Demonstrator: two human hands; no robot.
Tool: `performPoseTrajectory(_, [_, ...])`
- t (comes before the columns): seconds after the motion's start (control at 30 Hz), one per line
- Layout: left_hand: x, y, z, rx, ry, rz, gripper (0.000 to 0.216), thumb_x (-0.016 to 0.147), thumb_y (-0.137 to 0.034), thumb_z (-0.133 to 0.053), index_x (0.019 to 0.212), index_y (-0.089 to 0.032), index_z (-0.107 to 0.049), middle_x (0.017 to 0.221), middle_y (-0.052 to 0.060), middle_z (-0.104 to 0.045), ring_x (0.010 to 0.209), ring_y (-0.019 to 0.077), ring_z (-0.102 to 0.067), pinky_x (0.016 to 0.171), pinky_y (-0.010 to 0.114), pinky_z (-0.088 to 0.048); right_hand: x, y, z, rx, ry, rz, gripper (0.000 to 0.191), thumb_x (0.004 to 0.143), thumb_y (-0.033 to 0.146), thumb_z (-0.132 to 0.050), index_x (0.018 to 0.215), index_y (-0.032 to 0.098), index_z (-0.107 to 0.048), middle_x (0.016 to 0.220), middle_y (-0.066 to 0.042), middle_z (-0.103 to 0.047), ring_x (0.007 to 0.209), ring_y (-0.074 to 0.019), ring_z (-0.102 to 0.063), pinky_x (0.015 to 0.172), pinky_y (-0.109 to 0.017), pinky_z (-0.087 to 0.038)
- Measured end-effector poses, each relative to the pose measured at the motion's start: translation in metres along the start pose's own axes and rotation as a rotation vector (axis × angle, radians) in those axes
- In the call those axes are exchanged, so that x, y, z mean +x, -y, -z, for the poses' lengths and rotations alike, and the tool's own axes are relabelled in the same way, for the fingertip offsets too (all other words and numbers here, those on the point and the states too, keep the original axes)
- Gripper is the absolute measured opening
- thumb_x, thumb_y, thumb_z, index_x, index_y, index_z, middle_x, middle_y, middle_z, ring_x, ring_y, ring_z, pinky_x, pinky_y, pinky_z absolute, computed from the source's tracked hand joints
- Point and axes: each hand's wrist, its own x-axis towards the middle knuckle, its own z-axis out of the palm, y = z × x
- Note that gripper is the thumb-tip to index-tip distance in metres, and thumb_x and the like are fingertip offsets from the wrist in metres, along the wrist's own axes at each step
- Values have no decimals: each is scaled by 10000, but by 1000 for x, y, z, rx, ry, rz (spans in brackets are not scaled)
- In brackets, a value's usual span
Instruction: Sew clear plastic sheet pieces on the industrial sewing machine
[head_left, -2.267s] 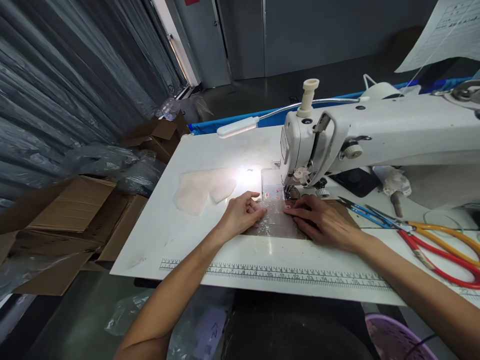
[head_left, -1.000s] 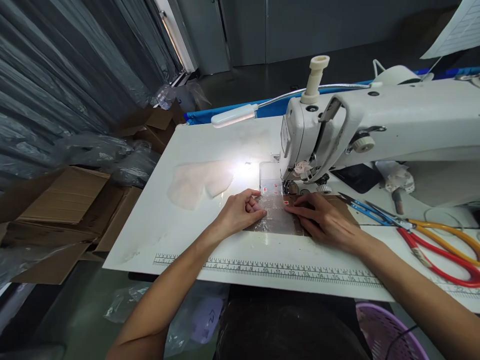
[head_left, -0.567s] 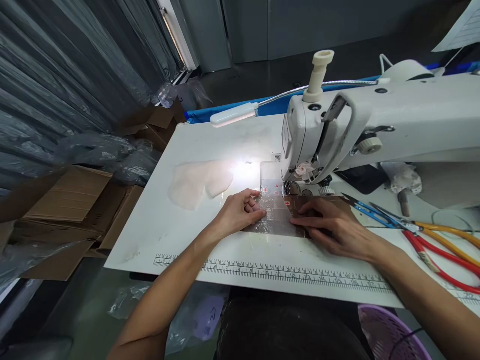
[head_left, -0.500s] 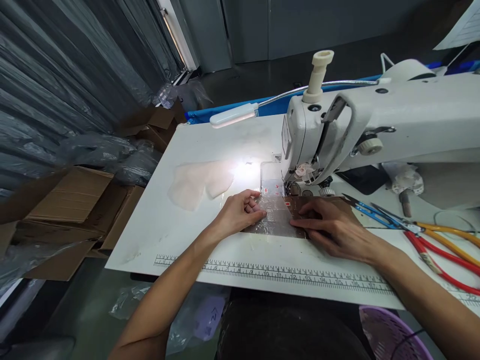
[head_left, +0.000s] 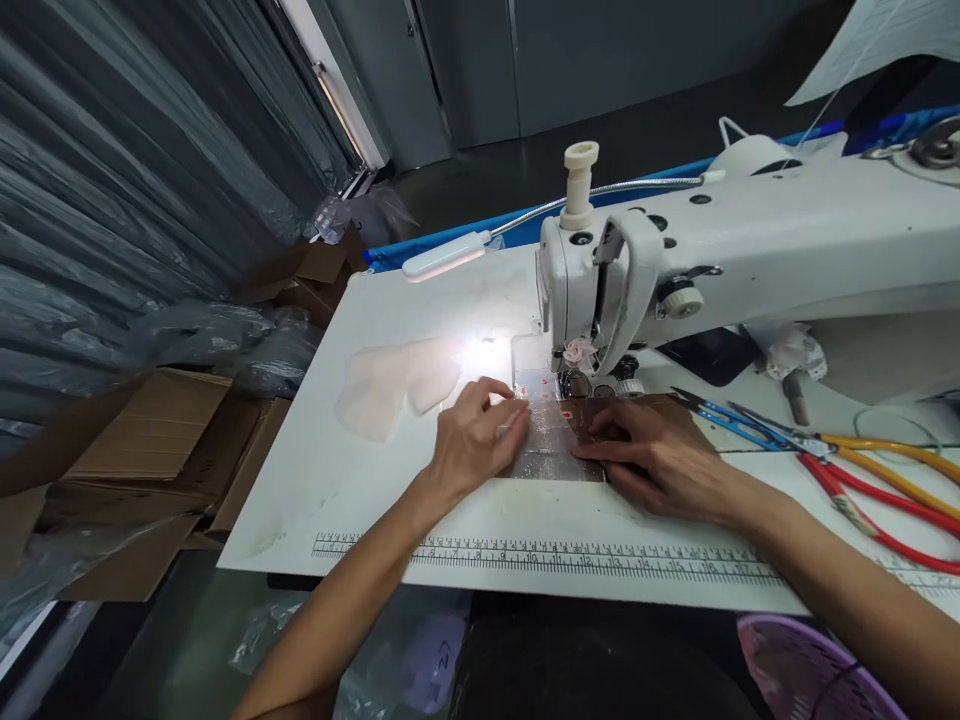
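So the piece being worked on is this shiny, see-through film (head_left: pixel 551 465), lying flat on the table right in front of the sewing machine (head_left: pixel 750 250), top end just beside the presser foot. On its left edge there's the left hand (head_left: pixel 474 440), fingers curled and thumb close by; can't tell if they're actually pinching it. Moving right, the film looks greyish with glare streaks and crease lines across it, plus a few little red marks (head_left: pixel 568 414) near the top, then it goes brown. Can't tell if the brown part (head_left: pixel 660 403) is a separate layer. The right hand (head_left: pixel 664 460) is over that side, fingers a bit spread, fingertips down on it. As for the surroundings, far left is a grey curtain (head_left: pixel 172 150), then open cardboard boxes (head_left: pixel 150 425) with crumpled plastic. The tabletop (head_left: pixel 360 510) is white and a bit smudged, with a pale pink piece (head_left: pixel 375 385) left of the film, a lamp (head_left: pixel 446 257) glaring beside it and a printed ruler (head_left: pixel 536 555) along the front. Grey doors (head_left: pixel 465 70) behind. Right side has blue snips (head_left: pixel 739 425), red-and-orange-handled scissors (head_left: pixel 832 490) and, below the table, a purple basket (head_left: pixel 817 660).
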Motion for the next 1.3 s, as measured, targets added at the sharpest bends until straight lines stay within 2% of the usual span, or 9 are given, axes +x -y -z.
performPoseTrajectory(0.07, [3,-5,-6,97,58,-241,186,921,-289,-544,893,-172,-686,983,63,-661,716,130,-573,611,273,-465,-1,1,-1,-4,-15,-6,353,874,174,-512,1165,281,-680,1113,-103,-560,1016,-227,-538,869,-389,-496])
performPoseTrajectory(0.1, [5,-7,-9,126,97,-316,193,928,-278,-529,899,-166,-684,991,64,-669,753,143,-579,648,289,-471,-1,1,-2,-10,-20,-9,355,872,172,-512,1166,283,-679,1110,-102,-557,1006,-225,-535,862,-388,-499])
performPoseTrajectory(0.23, [11,-11,-16,261,219,-412,287,956,-331,-474,1014,-129,-668,1093,91,-664,826,186,-574,699,331,-451,-2,-1,-5,-32,-30,-9,371,865,173,-528,1187,299,-664,1091,-93,-554,983,-218,-535,840,-379,-509])
performPoseTrajectory(0.4, [27,-2,-19,389,358,-458,378,979,-362,-399,1107,-107,-647,1249,116,-601,890,225,-551,756,387,-406,4,1,-12,-82,-85,-74,321,902,203,-496,1158,274,-676,1091,-97,-572,989,-223,-564,852,-397,-514])
performPoseTrajectory(0.57, [44,12,-19,340,414,-467,383,988,-348,-376,1152,-117,-632,1227,99,-617,887,214,-526,788,381,-374,10,1,-19,-131,-140,-135,319,930,238,-475,1188,250,-661,1072,-104,-589,947,-224,-592,830,-403,-529])
performPoseTrajectory(0.87, [36,16,-21,164,388,-382,490,986,-444,-356,1264,-94,-557,1378,117,-524,999,242,-500,897,421,-356,7,-2,-23,-130,-122,-136,392,935,232,-464,1310,258,-572,1130,-123,-591,1001,-252,-592,844,-430,-535])
performPoseTrajectory(1.13, [33,20,-26,133,346,-368,465,968,-453,-390,1261,-137,-566,1373,120,-531,1028,255,-506,912,441,-347,7,-1,-23,-122,-127,-148,396,940,242,-460,1324,265,-554,1149,-123,-586,1017,-263,-581,831,-442,-542])
performPoseTrajectory(1.3, [33,18,-25,149,343,-370,466,975,-455,-368,1249,-139,-574,1377,121,-528,1018,255,-510,906,439,-341,7,0,-22,-119,-126,-146,360,938,232,-462,1271,251,-599,1106,-119,-580,998,-257,-584,840,-447,-539])
